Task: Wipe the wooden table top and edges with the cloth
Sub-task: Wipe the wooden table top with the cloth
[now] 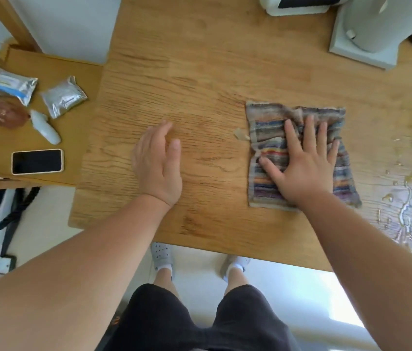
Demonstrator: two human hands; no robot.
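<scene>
The wooden counter (200, 72) fills most of the view, and by the look of its surface the wiping is only partly done. Its middle and left stretches appear dry and free of marks, while the right side carries a wet patch (402, 203) of streaks and droplets that runs down toward the near edge. That patch seems to be the main work left on the top, and nothing shows that the edges have been wiped; I judge those as not yet done.

At the far right corner stand a pale appliance base (367, 39) and a white box (298, 6), so the wood around them would need working round.

The striped cloth (265, 138) lies flat on the counter, right of centre, just beside the wet patch. The right hand (306, 160) presses down on it with palm flat and fingers spread apart, not gripping, bunching the fabric a little under the fingers. The left hand (159, 160) rests on bare wood to the left, well apart from the cloth, fingers loosely together and holding nothing.

A small scrap (241, 135) sits on the wood touching the cloth's left edge, still to be cleared. On a lower side shelf (48, 72) to the left lie a phone (37, 162) and two foil packets (63, 96).
</scene>
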